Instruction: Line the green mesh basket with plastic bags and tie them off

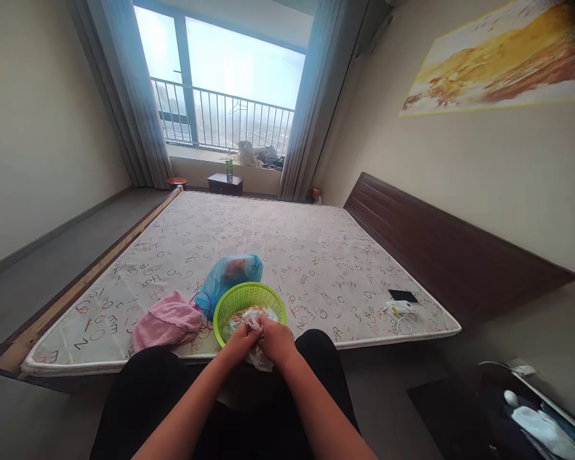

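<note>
My left hand (242,338) and my right hand (276,338) meet over the near rim of a green plastic basket (224,302). Both are closed, fingers pinched on a thin whitish plastic bag (261,361). Part of the bag lies inside the basket, with something orange showing through, and part hangs over the near side toward my lap. What the bag holds cannot be made out clearly. Behind the basket sits a blue plastic bag (230,271) with a reddish thing inside. To the left lies a crumpled pink towel (167,319).
Everything stands on a letter-patterned mattress (268,223) with a dark headboard (441,255) at right. A black phone (403,296) and a white cable (405,319) lie near its right corner. A green bottle (229,170) stands on a small dark table (225,184) by the window.
</note>
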`<state>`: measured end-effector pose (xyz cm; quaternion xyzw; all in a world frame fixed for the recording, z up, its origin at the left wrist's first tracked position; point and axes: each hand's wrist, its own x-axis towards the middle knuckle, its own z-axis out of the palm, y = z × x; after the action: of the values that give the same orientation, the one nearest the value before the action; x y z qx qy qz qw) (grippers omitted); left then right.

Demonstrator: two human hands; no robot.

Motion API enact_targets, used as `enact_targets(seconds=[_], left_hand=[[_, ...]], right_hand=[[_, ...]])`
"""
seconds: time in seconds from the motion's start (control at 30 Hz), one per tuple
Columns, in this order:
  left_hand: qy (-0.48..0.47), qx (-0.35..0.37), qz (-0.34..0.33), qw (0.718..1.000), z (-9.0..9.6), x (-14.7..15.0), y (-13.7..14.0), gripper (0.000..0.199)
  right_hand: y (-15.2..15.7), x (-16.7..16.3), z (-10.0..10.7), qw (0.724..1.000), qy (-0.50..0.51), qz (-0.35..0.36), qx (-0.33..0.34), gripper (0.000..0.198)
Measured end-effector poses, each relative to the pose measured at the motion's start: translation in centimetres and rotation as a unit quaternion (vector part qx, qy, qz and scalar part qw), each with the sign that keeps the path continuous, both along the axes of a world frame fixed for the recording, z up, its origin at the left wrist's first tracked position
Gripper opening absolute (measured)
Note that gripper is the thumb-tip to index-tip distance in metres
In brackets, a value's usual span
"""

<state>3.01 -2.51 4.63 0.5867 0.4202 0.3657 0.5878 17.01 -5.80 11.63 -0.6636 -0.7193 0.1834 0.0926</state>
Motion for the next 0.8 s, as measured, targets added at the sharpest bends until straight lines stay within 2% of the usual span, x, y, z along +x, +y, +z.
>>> enact_targets(seconds=[0.1,0.23,0.4,0.63,0.73,0.8], left_hand=[[-0.004,-0.015,-0.015,1.000,0.0,-0.1,0.1,0.049],[0.024,0.044,0.031,0.998,0.6,-0.4,0.4,0.043],[0.016,0.048,0.031,0.998,1.3,-0.9,0.7,0.043],[0.036,0.033,0.056,0.997,0.8,-0.7,0.2,0.044],[0.054,0.025,0.043,0.997,1.1,-0.5,-0.1,0.037],[0.057,0.052,0.031,0.997,1.4,-0.4,-0.2,0.031]], right_hand=[[0.0,0.0,0.1,1.000,-0.008,-0.004,-0.002,0.027],[-0.2,0.1,-0.2,1.000,-0.003,0.017,0.005,0.030],[-0.3,0.1,-0.7,0.999,0.015,0.025,0.026,0.031],[-0.1,0.0,-0.8,0.999,0.000,-0.009,0.032,0.027],[-0.1,-0.2,-0.9,0.999,-0.004,-0.031,0.032,0.021],[-0.2,-0.3,-1.0,0.999,-0.013,-0.045,0.021,0.019]])
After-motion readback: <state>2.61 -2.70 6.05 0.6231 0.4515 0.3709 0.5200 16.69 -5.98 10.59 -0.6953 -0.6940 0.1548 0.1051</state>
